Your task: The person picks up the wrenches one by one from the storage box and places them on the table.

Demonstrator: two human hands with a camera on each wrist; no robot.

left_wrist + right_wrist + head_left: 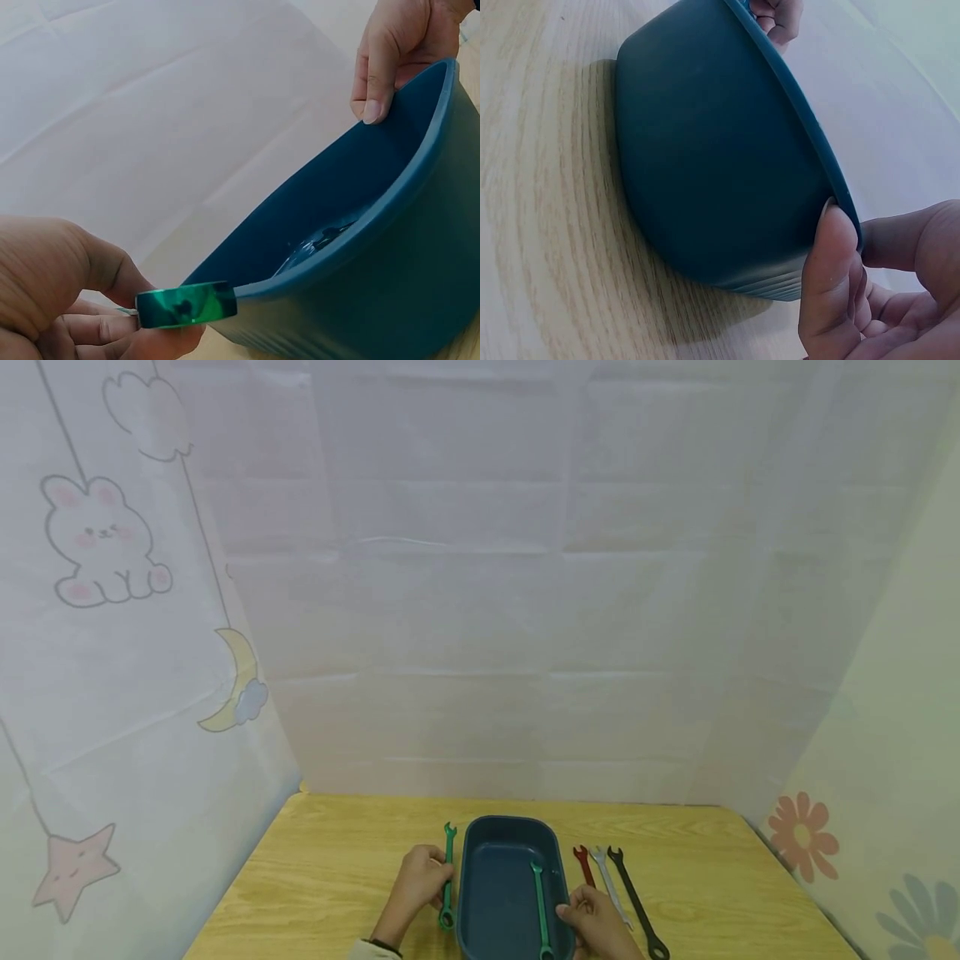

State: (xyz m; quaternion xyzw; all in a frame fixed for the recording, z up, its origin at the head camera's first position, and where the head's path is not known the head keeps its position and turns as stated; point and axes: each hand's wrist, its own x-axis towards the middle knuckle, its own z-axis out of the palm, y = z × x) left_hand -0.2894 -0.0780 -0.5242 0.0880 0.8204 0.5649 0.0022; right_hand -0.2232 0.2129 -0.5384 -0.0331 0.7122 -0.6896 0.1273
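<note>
A deep dark-blue plastic bin with rounded corners stands on the wooden table. My left hand holds a green combination wrench upright in the head view, just left of the bin; its ring end shows close to the bin's rim in the left wrist view. On the bin's right side, my right hand pinches the rim, thumb inside and fingers outside, as the right wrist view shows the hand around the edge. Inside the bin lies a second green wrench, along the right wall.
Right of the bin, a red wrench, a silver wrench and a black wrench lie side by side on the table. The right hand partly covers the red one. A pale sheet hangs behind the table.
</note>
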